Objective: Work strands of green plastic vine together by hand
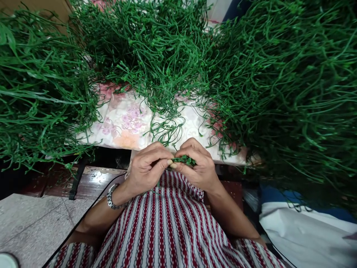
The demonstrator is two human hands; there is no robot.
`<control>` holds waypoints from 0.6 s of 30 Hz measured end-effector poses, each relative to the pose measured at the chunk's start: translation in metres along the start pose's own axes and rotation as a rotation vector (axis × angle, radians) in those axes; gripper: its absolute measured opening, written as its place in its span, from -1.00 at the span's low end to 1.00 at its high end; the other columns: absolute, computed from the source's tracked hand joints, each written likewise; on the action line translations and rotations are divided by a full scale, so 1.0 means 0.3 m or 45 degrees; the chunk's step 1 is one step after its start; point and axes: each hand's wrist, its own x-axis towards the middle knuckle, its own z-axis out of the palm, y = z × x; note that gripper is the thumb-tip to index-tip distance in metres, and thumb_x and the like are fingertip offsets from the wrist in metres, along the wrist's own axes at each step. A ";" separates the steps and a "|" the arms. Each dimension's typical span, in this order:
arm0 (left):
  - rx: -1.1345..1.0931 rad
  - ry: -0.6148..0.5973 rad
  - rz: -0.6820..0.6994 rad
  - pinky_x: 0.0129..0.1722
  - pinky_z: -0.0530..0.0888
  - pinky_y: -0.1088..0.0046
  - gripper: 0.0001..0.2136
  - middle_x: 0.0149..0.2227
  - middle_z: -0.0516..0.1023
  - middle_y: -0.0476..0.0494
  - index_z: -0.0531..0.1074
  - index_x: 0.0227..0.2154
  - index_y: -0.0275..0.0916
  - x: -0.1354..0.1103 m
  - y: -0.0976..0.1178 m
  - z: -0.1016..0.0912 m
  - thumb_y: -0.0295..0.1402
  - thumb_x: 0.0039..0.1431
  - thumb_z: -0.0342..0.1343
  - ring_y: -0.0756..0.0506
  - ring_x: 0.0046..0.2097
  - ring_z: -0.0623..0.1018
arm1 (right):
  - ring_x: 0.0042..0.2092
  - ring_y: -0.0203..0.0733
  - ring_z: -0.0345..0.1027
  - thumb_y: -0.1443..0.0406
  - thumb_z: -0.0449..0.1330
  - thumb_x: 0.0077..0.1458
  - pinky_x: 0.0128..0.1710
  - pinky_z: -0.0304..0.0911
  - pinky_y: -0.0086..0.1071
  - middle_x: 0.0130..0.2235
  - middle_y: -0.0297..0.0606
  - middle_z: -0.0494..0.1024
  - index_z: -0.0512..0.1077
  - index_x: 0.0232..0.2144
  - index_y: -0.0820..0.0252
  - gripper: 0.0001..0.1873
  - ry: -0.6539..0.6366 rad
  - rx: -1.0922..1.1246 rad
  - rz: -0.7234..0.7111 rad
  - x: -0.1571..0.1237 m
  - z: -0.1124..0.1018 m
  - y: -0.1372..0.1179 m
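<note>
Close together above my lap, both hands pinch a small bunch of green stems [185, 160], thin and curly like plastic plant pieces. My left hand [149, 165], with a metal watch on the wrist, closes thumb and forefinger at the bunch's left tip. Most of the bunch lies inside the curled fingers of my right hand [199, 165], whose thumb and forefinger meet the left fingertips. Just beyond my hands, loose green stems [167, 126] trail over the table's flowered cover [131, 123]. Fingers hide part of the bunch.
Large heaps of green stems rise at the left [39, 89], the back [150, 41] and the right [292, 85]. A white sack [304, 230] lies low at the right. Below left are a dark red wooden ledge [97, 180] and tiled floor [36, 219]; a black cable crosses there.
</note>
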 end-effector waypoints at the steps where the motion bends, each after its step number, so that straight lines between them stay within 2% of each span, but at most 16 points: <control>1: 0.031 -0.035 0.011 -0.43 0.33 0.51 -0.82 -0.46 0.42 -0.05 0.47 -0.31 -0.25 0.003 0.002 -0.006 -0.60 0.05 0.09 0.02 -0.40 0.40 | -0.28 -0.28 0.27 0.38 0.27 -0.03 -0.33 0.24 -0.39 -0.35 -0.28 0.34 0.41 -0.34 0.22 -0.86 -0.025 -0.017 0.014 0.002 -0.009 -0.002; 5: 0.208 -0.168 0.047 -0.43 0.31 0.50 -0.88 -0.48 0.38 -0.05 0.44 -0.38 -0.30 0.014 0.009 -0.029 -0.59 0.07 0.06 0.02 -0.40 0.38 | -0.28 -0.29 0.28 0.39 0.27 -0.03 -0.33 0.24 -0.40 -0.31 -0.25 0.35 0.43 -0.33 0.23 -0.86 -0.091 0.003 0.006 0.005 -0.027 -0.004; 9: 0.313 -0.308 -0.013 -0.40 0.28 0.47 -0.90 -0.46 0.35 -0.07 0.37 -0.41 -0.31 0.020 0.015 -0.044 -0.58 0.12 -0.01 0.01 -0.39 0.34 | -0.32 -0.32 0.31 0.40 0.25 -0.01 -0.36 0.26 -0.42 -0.35 -0.26 0.39 0.44 -0.31 0.24 -0.86 -0.076 0.073 -0.016 -0.001 -0.018 0.006; 12: 0.290 -0.395 -0.065 -0.38 0.29 0.49 -0.91 -0.44 0.34 -0.06 0.34 -0.38 -0.31 0.021 0.015 -0.048 -0.57 0.14 -0.04 0.02 -0.37 0.34 | -0.34 -0.34 0.31 0.41 0.28 -0.03 -0.36 0.27 -0.43 -0.36 -0.27 0.40 0.46 -0.31 0.26 -0.84 -0.069 0.093 -0.010 -0.009 -0.013 0.015; 18: 0.222 -0.463 -0.170 -0.37 0.28 0.53 -0.90 -0.45 0.35 -0.03 0.32 -0.39 -0.31 0.025 0.024 -0.044 -0.57 0.12 -0.06 0.04 -0.39 0.34 | -0.34 -0.32 0.32 0.41 0.30 -0.06 -0.35 0.27 -0.42 -0.39 -0.26 0.43 0.47 -0.32 0.28 -0.83 -0.092 0.160 -0.018 -0.018 -0.020 0.024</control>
